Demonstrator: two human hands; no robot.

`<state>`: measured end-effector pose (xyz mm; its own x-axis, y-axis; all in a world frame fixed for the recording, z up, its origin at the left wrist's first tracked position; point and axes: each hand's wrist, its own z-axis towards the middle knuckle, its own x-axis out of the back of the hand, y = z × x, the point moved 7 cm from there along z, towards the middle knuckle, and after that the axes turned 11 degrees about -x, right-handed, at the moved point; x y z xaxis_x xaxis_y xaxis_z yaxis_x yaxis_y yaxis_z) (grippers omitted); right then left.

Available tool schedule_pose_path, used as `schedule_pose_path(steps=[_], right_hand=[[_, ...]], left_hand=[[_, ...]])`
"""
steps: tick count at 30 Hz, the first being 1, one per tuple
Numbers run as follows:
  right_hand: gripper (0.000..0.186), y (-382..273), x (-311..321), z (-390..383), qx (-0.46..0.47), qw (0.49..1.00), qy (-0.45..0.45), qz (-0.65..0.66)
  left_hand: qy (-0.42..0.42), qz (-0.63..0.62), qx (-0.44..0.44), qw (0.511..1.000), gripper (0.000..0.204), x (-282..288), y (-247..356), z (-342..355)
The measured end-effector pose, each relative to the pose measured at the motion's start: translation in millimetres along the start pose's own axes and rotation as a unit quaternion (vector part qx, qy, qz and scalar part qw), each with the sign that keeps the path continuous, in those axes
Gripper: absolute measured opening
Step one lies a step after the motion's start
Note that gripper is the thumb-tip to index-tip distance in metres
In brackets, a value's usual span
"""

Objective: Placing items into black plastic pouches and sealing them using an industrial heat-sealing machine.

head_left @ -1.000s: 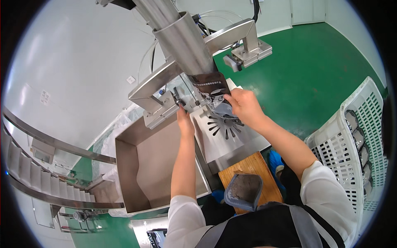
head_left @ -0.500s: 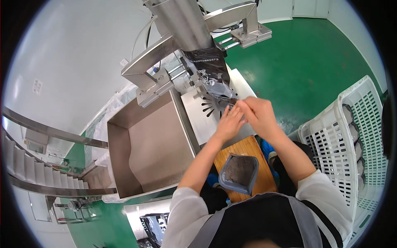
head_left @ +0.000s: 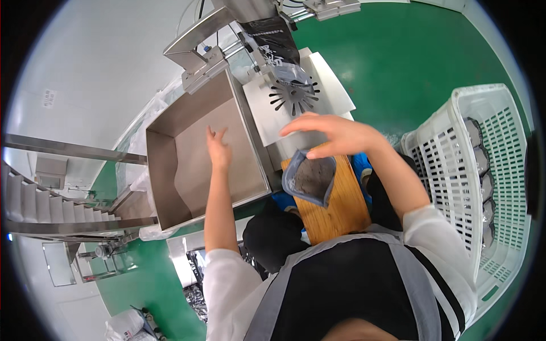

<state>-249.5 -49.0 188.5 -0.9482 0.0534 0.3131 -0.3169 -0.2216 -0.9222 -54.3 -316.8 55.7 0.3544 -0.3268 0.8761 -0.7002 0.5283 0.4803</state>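
Observation:
My left hand is raised over the deep metal tray with its fingers apart and nothing in them. Fingers and thumb spread, my right hand hovers at the far edge of an open bag filled with dark grey stuff. Its thumb is right by the bag's rim; whether it touches I cannot tell. The bag stands on a wooden board in front of me. A black printed plastic bag hangs from the machine's metal tube, its clear lower end over a slotted white plate.
To my right stands a tall white slotted crate with several dark-rimmed packs inside. Metal clamp arms flank the tube. Black packaging lies low on the left. A stepped white conveyor runs at the far left over the green floor.
My hands have parted from the lower end of the hanging bag. The left moved over the tray, the right back toward the filled bag. My view has tilted down.

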Motion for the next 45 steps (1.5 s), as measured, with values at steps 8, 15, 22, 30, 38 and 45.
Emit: schedule_pose_path(steps=[8,15,22,30,38,45], right_hand=[[0.027,12,-82,31,-0.058,0.934,-0.324,-0.14],[0.032,46,-34,22,-0.228,0.96,0.043,0.158],[0.035,82,-40,-38,-0.162,0.925,-0.034,0.342],[0.02,71,-35,-78,-0.093,0.99,0.02,0.104],[0.017,116,-38,-98,-0.153,0.82,0.35,0.426],[0.033,122,-43,-88,-0.204,0.809,0.443,0.329]], left_hand=[[0.089,-0.114,-0.124,0.982,0.08,-23,136,-197],[0.088,-0.136,-0.12,0.98,0.098,-76,200,-255],[0.18,-0.306,-0.114,0.928,0.047,-87,186,-231],[0.123,-0.498,-0.104,0.852,0.017,-80,153,-219],[0.217,-0.703,-0.093,0.671,0.018,-83,154,-225],[0.174,-0.729,-0.024,0.661,0.01,-90,146,-249]])
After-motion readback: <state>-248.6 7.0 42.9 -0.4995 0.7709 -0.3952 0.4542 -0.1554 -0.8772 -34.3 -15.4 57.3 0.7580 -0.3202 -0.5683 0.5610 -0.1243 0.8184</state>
